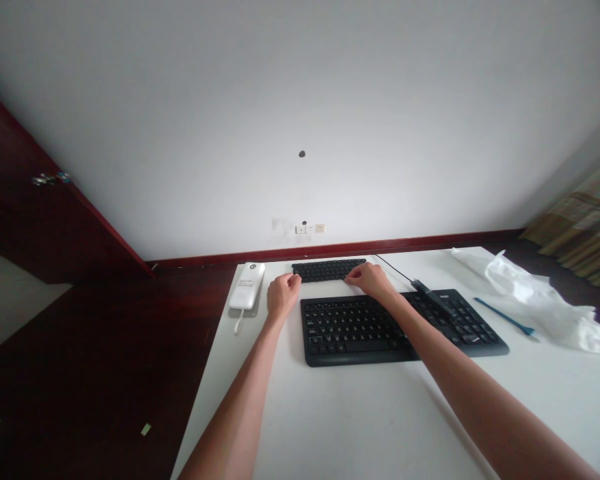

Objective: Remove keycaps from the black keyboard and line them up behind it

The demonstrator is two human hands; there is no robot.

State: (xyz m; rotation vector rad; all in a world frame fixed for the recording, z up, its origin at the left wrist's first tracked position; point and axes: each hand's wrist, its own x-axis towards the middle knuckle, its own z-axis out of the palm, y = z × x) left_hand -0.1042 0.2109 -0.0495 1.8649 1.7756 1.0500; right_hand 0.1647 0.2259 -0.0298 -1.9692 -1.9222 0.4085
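A small, thin black keyboard (pixel 324 269) with no wide frame lies at the far side of the white table. My left hand (pixel 283 293) is closed, its curled fingers at the keyboard's left front corner. With thumb and fingers pinched together, my right hand (pixel 370 279) grips the front edge towards the right end. Exactly how the fingertips hold the edge is hidden. Nearer to me sits a full-size black keyboard (pixel 353 327), partly covered by my right forearm. A dark clip-like piece with a cable (pixel 433 297) rests across its upper right part.
On the left of the white table (pixel 340 413) lies a white power bank-like device (pixel 247 287) with a short strap. To the right are a blue slim tool (pixel 505 316) and a crumpled white plastic bag (pixel 535 300). A wall with sockets (pixel 311 229) stands behind.
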